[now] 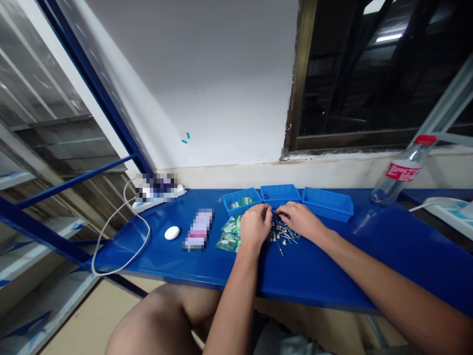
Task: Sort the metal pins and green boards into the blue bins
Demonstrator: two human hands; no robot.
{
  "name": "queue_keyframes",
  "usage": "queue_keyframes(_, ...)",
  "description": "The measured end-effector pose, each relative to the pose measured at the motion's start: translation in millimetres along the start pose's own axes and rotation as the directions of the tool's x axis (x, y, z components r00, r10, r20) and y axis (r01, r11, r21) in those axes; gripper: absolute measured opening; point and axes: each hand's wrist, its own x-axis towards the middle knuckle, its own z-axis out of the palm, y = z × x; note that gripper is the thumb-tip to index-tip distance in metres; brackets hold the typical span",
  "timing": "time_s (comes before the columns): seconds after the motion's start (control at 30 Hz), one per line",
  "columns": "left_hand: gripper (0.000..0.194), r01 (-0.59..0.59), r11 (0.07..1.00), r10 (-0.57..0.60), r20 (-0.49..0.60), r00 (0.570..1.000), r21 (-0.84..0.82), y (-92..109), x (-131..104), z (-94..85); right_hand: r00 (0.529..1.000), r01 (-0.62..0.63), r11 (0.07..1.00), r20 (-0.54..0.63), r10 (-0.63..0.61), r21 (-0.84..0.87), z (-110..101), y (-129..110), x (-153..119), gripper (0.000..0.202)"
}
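Note:
A loose pile of metal pop rivets (284, 233) with long thin pins lies on the blue table, below and between my hands. My left hand (255, 223) is curled at the pile's left side, its fingertips bent in close to my right hand. Fingers pinched together, my right hand (300, 219) reaches over the back of the pile. What either hand holds is too small or hidden to make out. Beside my left hand lie green-tinted clear plastic bags (228, 241), partly covered by it. Just behind the hands stand a middle blue bin (281, 193) and a right blue bin (328, 204).
A left blue bin (229, 201) holds more small green bags. Further left are a blurred-out flat item (199, 229), a white oval object (172, 232) and a power strip (158, 198) with a looping cable. A red-capped plastic bottle (401, 172) stands at the right.

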Motion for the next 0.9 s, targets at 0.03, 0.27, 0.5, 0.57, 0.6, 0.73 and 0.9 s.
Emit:
queue_keyframes(0.03,0.019,-0.001,1.0,0.001,0.003,1.0,0.0,0.1,0.0,-0.1,1.0,0.0,1.0,0.003,0.0,-0.001,-0.1,-0.8,0.2,0.029)
queue_keyframes(0.27,0.019,-0.009,1.0,0.009,0.002,1.0,-0.001,-1.1,0.1,0.4,1.0,0.013,1.0,0.012,-0.013,-0.005,-0.6,-4.7,1.5,0.027)
queue_keyframes(0.5,0.019,0.0,1.0,0.0,0.015,1.0,0.003,-0.8,0.3,1.1,0.999,0.004,0.999,-0.034,-0.003,0.034,-0.3,-4.5,0.0,0.025)
queue_keyframes(0.57,0.019,-0.002,1.0,0.002,0.015,1.0,0.003,-0.8,0.1,0.9,0.998,-0.021,1.0,-0.06,0.022,0.02,-0.4,-3.5,-0.3,0.022)
queue_keyframes(0.6,0.02,-0.004,1.0,0.004,0.014,1.0,0.002,-0.7,0.1,0.8,0.997,-0.035,0.999,-0.069,0.034,-0.002,-0.5,-2.8,-0.3,0.02)
queue_keyframes(0.73,0.02,-0.006,1.0,0.006,0.012,1.0,-0.003,-0.5,0.3,0.6,0.996,-0.083,0.991,-0.037,0.079,-0.102,-1.4,-0.4,-0.3,0.01)
queue_keyframes(0.9,0.02,0.002,1.0,-0.002,0.017,1.0,0.003,-0.2,0.6,0.8,0.996,-0.087,0.987,0.0,0.088,-0.134,-2.7,-2.4,0.7,0.014)
